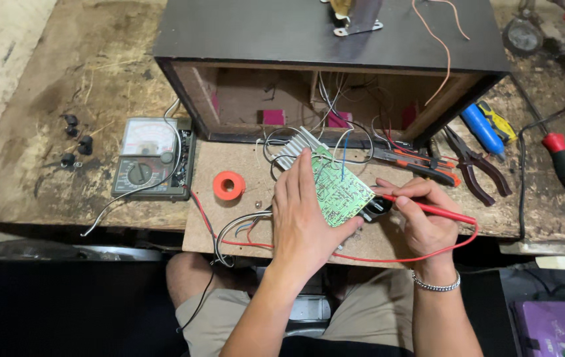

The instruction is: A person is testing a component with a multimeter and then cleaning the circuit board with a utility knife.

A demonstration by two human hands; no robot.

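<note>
Left hand [305, 221], fingers closed along the edge of a green circuit board [337, 190], tilts it above the fibreboard sheet [229, 225], in front of the open black cabinet [309, 33]. Right hand [424, 221] pinches a red test probe [428, 209], tip at the board's lower corner. Left: analogue multimeter [153, 158], pale dial face above dark body; orange tape roll [229, 186].
</note>
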